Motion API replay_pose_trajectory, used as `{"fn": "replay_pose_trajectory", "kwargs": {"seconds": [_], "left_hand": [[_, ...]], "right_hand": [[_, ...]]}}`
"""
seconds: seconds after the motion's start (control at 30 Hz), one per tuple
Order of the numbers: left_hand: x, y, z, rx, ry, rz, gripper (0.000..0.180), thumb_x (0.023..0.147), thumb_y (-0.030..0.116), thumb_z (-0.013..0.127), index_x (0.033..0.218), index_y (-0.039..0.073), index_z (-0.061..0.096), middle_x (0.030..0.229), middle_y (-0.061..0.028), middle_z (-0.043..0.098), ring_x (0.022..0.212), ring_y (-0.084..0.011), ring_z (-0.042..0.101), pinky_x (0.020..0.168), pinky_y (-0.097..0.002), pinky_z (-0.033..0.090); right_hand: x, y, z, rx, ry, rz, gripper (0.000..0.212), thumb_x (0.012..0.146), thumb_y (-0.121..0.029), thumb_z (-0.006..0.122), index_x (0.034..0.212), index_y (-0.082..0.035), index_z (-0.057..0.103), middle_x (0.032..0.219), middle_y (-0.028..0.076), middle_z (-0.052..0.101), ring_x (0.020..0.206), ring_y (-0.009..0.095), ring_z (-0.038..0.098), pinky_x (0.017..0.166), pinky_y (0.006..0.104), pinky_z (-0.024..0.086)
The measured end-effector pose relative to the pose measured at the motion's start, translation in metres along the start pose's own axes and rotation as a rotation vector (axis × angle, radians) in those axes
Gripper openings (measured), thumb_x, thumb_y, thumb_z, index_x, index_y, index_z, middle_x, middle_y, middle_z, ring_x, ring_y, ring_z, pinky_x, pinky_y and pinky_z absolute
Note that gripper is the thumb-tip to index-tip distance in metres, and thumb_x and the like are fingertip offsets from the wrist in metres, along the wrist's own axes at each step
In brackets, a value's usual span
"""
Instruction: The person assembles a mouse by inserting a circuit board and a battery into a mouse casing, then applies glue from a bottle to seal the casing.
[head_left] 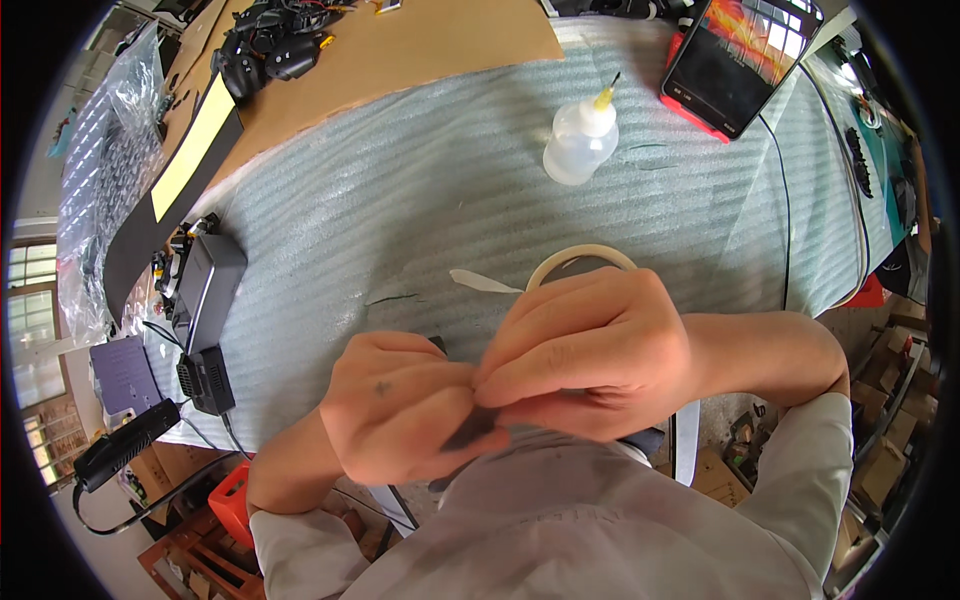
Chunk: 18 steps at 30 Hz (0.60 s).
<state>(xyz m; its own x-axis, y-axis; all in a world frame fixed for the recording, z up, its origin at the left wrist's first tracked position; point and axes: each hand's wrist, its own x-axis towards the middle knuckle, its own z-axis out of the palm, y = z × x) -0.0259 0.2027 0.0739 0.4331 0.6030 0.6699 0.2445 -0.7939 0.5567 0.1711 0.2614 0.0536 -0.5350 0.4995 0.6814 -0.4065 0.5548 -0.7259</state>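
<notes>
My left hand (400,408) is closed round a small dark flat piece (470,430), most of which is hidden by the fingers. Thumb and fingertips of my right hand (590,350) are pinched together right against the left fingers; whatever is between them cannot be made out. Both hands are held in front of my body, above the near edge of the table. Just beyond the right hand lies a roll of cream tape (580,252), partly covered by that hand. A whitish pointed strip (484,281) rests to the left of the roll.
A squeeze bottle (582,142) with a yellow needle tip stands on the foam-covered table. Back right, a phone (740,65) leans on a red stand. Black game controllers (265,55) sit on cardboard at the back left; a dark grey box (212,285) and bubble wrap (110,190) are at left.
</notes>
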Motion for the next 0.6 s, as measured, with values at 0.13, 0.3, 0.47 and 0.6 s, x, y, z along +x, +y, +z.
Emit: {"fn": "replay_pose_trajectory", "kwargs": {"seconds": [0.13,0.3,0.47,0.6], "left_hand": [[-0.002,0.009,-0.003,0.074,-0.082,0.014,0.028,0.077,0.012,0.081,0.080,-0.005,0.059,0.076,-0.0155,0.067,0.052,-0.0220,0.062,0.047,-0.0313,0.050],[-0.004,0.010,0.003,0.044,-0.173,-0.033,0.030,0.074,0.015,0.082,0.079,-0.006,0.061,0.079,-0.0156,0.069,0.061,-0.0268,0.069,0.054,-0.0353,0.056],[-0.009,0.008,0.012,-0.047,-0.103,0.022,0.016,0.065,-0.005,0.065,0.078,-0.008,0.058,0.079,-0.0190,0.065,0.050,-0.0173,0.056,0.041,-0.0270,0.043],[-0.009,0.006,0.014,-0.067,-0.091,0.032,0.015,0.064,-0.005,0.064,0.078,-0.009,0.058,0.080,-0.0190,0.065,0.052,-0.0176,0.057,0.042,-0.0277,0.044]], "right_hand": [[0.008,0.001,-0.009,-0.038,-0.080,-0.086,0.025,0.070,-0.013,0.081,0.085,0.001,0.068,0.087,0.010,0.068,0.063,0.022,0.061,0.053,0.0318,0.050],[0.000,-0.010,-0.003,-0.403,-0.236,-0.160,0.032,0.073,-0.021,0.078,0.066,-0.004,0.052,0.071,0.004,0.048,0.047,0.012,0.045,0.037,0.0266,0.034],[-0.005,-0.014,-0.002,-0.407,-0.292,-0.176,0.031,0.072,-0.021,0.076,0.064,-0.006,0.050,0.067,0.002,0.038,0.045,0.011,0.039,0.034,0.0275,0.029],[-0.006,-0.011,-0.001,-0.365,-0.280,-0.213,0.032,0.078,-0.015,0.075,0.062,-0.007,0.048,0.068,0.001,0.036,0.045,0.007,0.034,0.036,0.0241,0.026]]}}
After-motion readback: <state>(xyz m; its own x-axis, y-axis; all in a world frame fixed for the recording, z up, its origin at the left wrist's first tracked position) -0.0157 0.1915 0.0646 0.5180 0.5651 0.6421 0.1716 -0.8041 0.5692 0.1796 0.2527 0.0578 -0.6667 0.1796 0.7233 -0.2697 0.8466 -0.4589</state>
